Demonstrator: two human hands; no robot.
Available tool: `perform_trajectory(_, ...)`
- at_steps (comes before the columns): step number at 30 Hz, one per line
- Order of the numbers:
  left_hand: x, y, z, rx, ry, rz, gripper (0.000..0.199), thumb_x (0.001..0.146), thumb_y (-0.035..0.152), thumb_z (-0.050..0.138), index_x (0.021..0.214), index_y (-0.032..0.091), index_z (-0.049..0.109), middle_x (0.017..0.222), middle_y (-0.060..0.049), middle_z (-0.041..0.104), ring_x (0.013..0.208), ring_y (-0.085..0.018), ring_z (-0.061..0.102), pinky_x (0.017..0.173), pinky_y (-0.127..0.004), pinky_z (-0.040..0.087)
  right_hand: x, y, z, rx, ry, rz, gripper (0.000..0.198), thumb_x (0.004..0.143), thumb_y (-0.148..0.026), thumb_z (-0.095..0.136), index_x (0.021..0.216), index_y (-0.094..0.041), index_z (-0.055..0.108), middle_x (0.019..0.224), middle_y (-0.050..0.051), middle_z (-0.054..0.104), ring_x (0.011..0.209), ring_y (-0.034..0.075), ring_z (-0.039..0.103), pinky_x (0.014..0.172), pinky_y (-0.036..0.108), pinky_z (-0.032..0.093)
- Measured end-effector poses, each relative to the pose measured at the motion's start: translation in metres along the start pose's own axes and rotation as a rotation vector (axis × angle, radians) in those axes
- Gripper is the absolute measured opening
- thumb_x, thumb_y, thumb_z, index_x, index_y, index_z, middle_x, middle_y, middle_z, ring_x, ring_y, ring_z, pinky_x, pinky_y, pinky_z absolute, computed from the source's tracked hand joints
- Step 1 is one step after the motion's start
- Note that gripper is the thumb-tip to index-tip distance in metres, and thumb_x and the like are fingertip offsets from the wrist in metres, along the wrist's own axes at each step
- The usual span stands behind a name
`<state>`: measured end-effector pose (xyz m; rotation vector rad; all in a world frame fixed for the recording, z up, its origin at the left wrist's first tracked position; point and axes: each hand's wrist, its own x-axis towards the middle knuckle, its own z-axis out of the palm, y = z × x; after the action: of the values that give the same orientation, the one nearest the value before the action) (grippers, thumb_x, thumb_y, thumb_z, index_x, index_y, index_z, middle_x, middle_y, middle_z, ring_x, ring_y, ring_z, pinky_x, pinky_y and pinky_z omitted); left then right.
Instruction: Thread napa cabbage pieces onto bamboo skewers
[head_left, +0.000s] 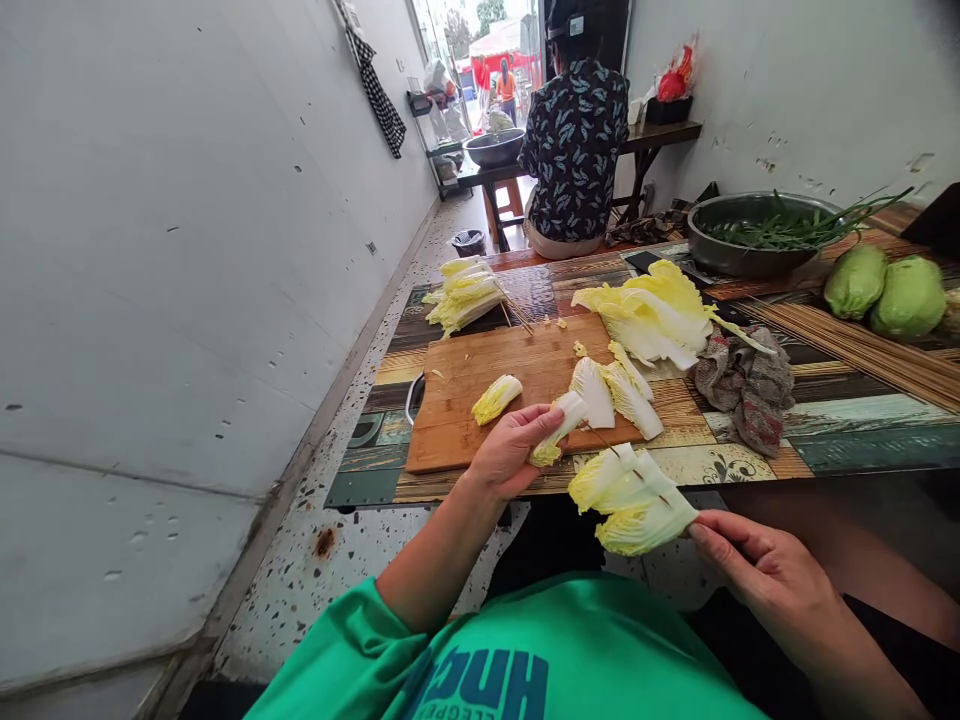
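My left hand (506, 450) is closed on a folded napa cabbage leaf (556, 438), pinched between thumb and fingers. My right hand (769, 565) grips the near end of a bamboo skewer (600, 438) with napa cabbage pieces (637, 505) threaded on it, above my lap. The skewer's thin tip points toward the leaf in my left hand; whether it touches is unclear. Behind my left hand lies a wooden cutting board (465, 365). It carries a small rolled cabbage piece (496, 399) and several cut leaves (630, 398).
Finished cabbage skewers (466, 295) are piled at the far left. Loose leaves (652, 315), a rag (746, 385), bamboo skewers (855, 345), chayotes (909, 298) and a metal bowl of greens (761, 240) lie right. A seated person (577, 150) faces away beyond the table.
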<state>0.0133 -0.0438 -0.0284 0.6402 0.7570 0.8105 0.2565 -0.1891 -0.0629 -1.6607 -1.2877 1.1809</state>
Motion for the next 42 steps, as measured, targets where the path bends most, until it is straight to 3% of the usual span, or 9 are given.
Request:
perform_trajectory(12, -0.002, 0.0, 0.002, 0.054, -0.002, 0.0, 0.04, 0.05, 0.036, 0.095, 0.071, 0.01, 0.074, 0.063, -0.002, 0.068, 0.053, -0.006, 0.055, 0.052, -0.019, 0.037, 0.0, -0.007, -0.001, 0.092, -0.097, 0.107, 0.058, 0.076, -0.069, 0.066, 0.099, -0.018, 0.08, 0.085, 0.011, 0.077, 0.065, 0.022, 0.064, 0.05, 0.026, 0.048)
perform_trajectory(21, -0.004, -0.001, 0.005, 0.091, 0.0, -0.002, 0.042, 0.047, 0.037, 0.096, 0.073, 0.01, 0.078, 0.066, -0.004, 0.071, 0.058, -0.007, 0.058, 0.057, -0.018, 0.042, -0.002, -0.005, -0.002, 0.156, -0.129, 0.125, 0.052, 0.077, -0.063, 0.069, 0.102, -0.018, 0.08, 0.074, 0.007, 0.073, 0.065, 0.021, 0.063, 0.051, 0.025, 0.048)
perform_trajectory(27, -0.006, 0.002, 0.008, 0.052, 0.014, 0.017, 0.042, 0.05, 0.039, 0.095, 0.079, 0.012, 0.079, 0.075, -0.005, 0.075, 0.06, -0.007, 0.059, 0.057, -0.018, 0.043, 0.0, -0.006, -0.002, 0.165, -0.13, 0.108, 0.051, 0.077, -0.062, 0.07, 0.1, -0.018, 0.08, 0.083, 0.009, 0.075, 0.07, 0.021, 0.064, 0.057, 0.027, 0.051)
perform_trajectory(33, -0.007, 0.003, 0.008, 0.072, 0.022, 0.011, 0.041, 0.049, 0.036, 0.095, 0.076, 0.011, 0.079, 0.071, -0.005, 0.073, 0.059, -0.009, 0.06, 0.056, -0.02, 0.044, -0.005, -0.006, -0.004, 0.142, -0.147, 0.085, 0.049, 0.081, -0.061, 0.066, 0.101, -0.019, 0.08, 0.087, 0.01, 0.076, 0.077, 0.025, 0.068, 0.064, 0.029, 0.055)
perform_trajectory(42, -0.008, 0.001, 0.004, 0.103, 0.036, -0.018, 0.044, 0.047, 0.038, 0.096, 0.077, 0.01, 0.079, 0.071, -0.006, 0.073, 0.059, -0.01, 0.061, 0.058, -0.022, 0.046, -0.007, -0.009, -0.003, 0.182, -0.12, 0.079, 0.046, 0.075, -0.058, 0.074, 0.102, -0.02, 0.081, 0.093, 0.01, 0.078, 0.075, 0.025, 0.069, 0.062, 0.03, 0.057)
